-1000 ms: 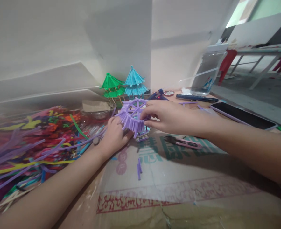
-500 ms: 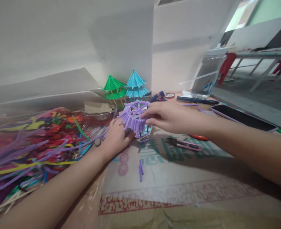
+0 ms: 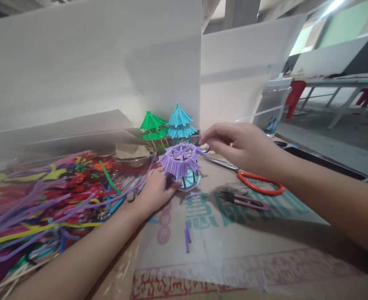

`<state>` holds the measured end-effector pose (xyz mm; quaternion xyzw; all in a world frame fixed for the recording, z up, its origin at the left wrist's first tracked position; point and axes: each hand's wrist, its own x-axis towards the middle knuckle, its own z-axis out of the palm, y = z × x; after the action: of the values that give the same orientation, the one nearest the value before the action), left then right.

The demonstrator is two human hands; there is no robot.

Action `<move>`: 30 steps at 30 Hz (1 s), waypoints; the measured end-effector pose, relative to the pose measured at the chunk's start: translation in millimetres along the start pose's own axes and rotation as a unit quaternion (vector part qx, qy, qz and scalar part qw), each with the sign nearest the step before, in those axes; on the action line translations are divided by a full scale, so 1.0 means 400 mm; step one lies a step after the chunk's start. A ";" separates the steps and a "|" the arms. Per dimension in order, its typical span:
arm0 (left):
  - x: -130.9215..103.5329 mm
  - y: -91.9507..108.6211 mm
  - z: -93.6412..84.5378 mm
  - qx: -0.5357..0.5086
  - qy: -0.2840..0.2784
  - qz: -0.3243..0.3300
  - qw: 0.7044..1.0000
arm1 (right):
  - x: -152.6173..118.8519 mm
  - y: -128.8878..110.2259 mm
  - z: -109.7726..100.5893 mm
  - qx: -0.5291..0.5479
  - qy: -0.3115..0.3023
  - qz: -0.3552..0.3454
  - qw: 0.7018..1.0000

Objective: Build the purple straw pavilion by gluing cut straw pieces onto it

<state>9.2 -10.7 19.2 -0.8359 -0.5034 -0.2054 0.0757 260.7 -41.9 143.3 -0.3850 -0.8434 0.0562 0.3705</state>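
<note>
1. Purple pavilion model [image 3: 179, 166] — upright near the middle of the worktop; fringed roof ring with crossed spokes, dark posts, pale-blue flat-sided base.
2. Left edge: taken up by the left hand [image 3: 155, 189]. Heap of coloured pipe cleaners [image 3: 52, 200] reaches close to the wrist; little room that side.
3. Rear edge: green pavilion [image 3: 154, 125] and blue pavilion [image 3: 179, 121], side by side, near behind; white panels [image 3: 108, 71] close off the back.
4. Right edge: red-handled scissors [image 3: 241, 177], blades pointing toward the roof rim. Pink-purple snips [image 3: 251, 202] nearer the wearer, apart from the base.
5. Front edge: one short purple strip [image 3: 191, 195] just beside the base; two purple offcuts [image 3: 187, 239] farther forward. Printed sheet [image 3: 234, 256] runs on to the bottom of view — the widest stretch of room.
6. Left hand, pose: forearm low from lower left, back of hand upward; thumb at the base, fingers partly hidden, closed partway about the model's left side and holding it.
7. Right hand [image 3: 240, 143], pose: raised, forearm in from the right, wrist arched, fingers curled, thumb close to the index finger. Fingertips near the roof's right rim; whether they grip anything cannot be told.
</note>
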 end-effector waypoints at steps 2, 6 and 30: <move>-0.001 -0.001 0.003 -0.004 -0.001 -0.002 1.000 | 0.001 0.002 0.002 -0.024 -0.020 -0.005 0.999; -0.002 0.001 0.003 -0.011 -0.001 -0.002 1.000 | 0.000 0.014 0.019 -0.046 -0.044 -0.015 0.998; -0.016 0.003 -0.006 0.050 0.045 0.070 0.995 | -0.019 0.029 0.068 -0.031 -0.149 -0.069 0.986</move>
<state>7.2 -17.3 18.9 -0.8539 -0.4496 -0.2120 0.1540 252.7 -34.0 114.7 -0.3243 -0.9153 0.0608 0.2310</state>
